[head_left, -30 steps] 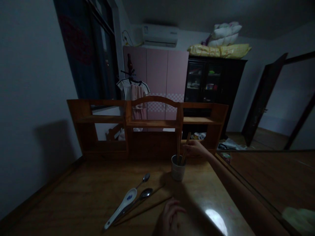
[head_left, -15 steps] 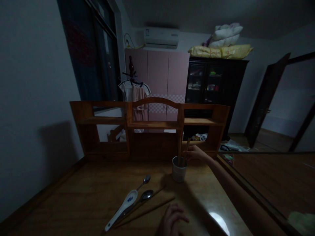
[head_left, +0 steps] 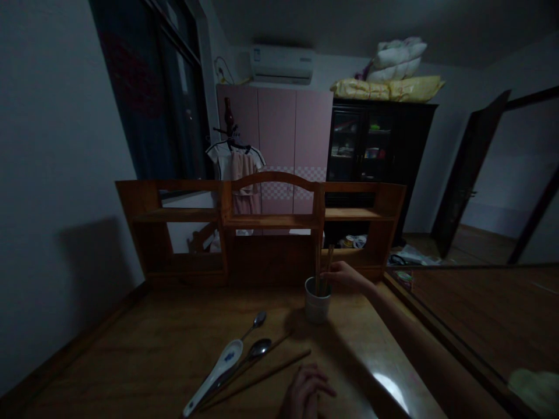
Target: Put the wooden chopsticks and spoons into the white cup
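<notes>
At the far side of the wooden table (head_left: 166,331) stands a light-coloured cup (head_left: 317,309) with chopsticks (head_left: 329,259) upright in it. My right hand (head_left: 345,275) reaches over the cup's right rim, its fingers pinched on a chopstick. Near the table's front, my left hand (head_left: 306,389) rests with its fingers loosely spread, holding nothing. Just left of it lies a loose chopstick (head_left: 266,375), with another chopstick (head_left: 279,340) behind. A white ceramic spoon (head_left: 229,355), a metal spoon (head_left: 261,348) and a smaller metal spoon (head_left: 259,319) lie further left.
A wooden shelf unit (head_left: 271,222) runs along the table's back edge. The wall (head_left: 48,262) borders the left side. Beyond are a pink wardrobe (head_left: 277,128), a dark cabinet (head_left: 393,139) and hanging clothes (head_left: 242,169). Light reflects off the tabletop at the front right.
My right hand has shifted slightly left, and the chopstick in it stands more upright, closer to the others in the cup. The left hand stays in place. The camera view has shifted a little.
</notes>
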`<state>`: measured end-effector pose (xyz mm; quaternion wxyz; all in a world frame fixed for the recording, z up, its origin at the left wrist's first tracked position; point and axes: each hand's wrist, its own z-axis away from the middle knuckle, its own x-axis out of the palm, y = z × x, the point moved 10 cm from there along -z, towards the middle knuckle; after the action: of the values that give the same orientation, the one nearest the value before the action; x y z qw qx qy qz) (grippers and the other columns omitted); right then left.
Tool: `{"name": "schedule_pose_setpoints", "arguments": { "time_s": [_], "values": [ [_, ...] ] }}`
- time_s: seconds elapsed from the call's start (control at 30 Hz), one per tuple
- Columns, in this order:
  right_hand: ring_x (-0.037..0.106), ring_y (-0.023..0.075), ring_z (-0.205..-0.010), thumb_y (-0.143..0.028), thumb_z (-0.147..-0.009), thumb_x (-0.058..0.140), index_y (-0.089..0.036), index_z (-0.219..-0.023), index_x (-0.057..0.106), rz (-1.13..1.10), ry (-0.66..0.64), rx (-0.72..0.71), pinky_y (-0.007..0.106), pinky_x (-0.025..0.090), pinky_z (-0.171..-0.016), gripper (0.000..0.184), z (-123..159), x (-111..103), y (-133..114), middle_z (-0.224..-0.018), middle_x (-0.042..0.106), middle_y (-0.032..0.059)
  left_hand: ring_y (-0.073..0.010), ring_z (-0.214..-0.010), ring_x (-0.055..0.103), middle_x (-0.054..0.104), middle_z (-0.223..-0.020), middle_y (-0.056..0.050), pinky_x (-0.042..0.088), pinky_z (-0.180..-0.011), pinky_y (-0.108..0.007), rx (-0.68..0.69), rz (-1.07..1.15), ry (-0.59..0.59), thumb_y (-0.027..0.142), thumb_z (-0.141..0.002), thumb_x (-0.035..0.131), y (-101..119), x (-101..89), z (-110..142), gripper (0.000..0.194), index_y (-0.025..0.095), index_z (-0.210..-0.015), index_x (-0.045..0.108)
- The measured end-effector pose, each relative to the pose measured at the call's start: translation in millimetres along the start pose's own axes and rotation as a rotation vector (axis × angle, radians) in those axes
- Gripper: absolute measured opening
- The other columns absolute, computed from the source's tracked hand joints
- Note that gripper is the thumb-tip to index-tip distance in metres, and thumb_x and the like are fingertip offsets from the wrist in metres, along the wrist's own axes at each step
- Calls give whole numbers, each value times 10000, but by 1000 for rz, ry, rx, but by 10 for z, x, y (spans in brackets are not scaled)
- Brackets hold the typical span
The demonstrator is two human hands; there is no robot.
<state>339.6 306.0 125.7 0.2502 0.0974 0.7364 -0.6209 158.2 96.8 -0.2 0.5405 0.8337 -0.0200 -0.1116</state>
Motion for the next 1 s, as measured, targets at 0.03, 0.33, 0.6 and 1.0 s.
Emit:
{"name": "schedule_pose_setpoints", "arguments": {
  "time_s": [0.03, 0.33, 0.6, 1.0],
  "values": [
    [574, 142, -578, -510, -652, 761, -103, -804, 733, 1, 3, -6, 231, 415, -514, 436, 9, 11, -10, -639, 665, 30, -279, -1084, 581, 688, -963, -130, 452, -956, -406, 3, -8, -21, 489, -910, 385, 6, 8, -4, 492, 221, -793, 780],
    [576, 148, -606, -524, -670, 745, -111, -854, 736, -1, -10, -65, 252, 438, -558, 452, 9, 12, -15, -710, 682, 35, -270, -1058, 602, 714, -943, -122, 471, -947, -399, 1, -3, -46, 406, -895, 425, 181, -26, -36, 408, 208, -797, 768],
    [592, 162, -661, -522, -691, 733, -120, -855, 722, -16, -30, -123, 271, 460, -609, 434, 39, 28, -108, -743, 676, 36, -269, -1020, 608, 699, -905, -120, 486, -931, -404, -30, 37, 39, 460, -896, 425, 79, -16, -3, 437, 210, -751, 752],
    [587, 150, -650, -524, -689, 731, -118, -872, 674, -51, 11, -127, 265, 472, -592, 449, 15, 22, -84, -756, 649, 32, -247, -1011, 615, 712, -898, -99, 482, -915, -370, 23, 7, 10, 337, -908, 435, 145, -29, -27, 364, 210, -769, 746]
  ]
}}
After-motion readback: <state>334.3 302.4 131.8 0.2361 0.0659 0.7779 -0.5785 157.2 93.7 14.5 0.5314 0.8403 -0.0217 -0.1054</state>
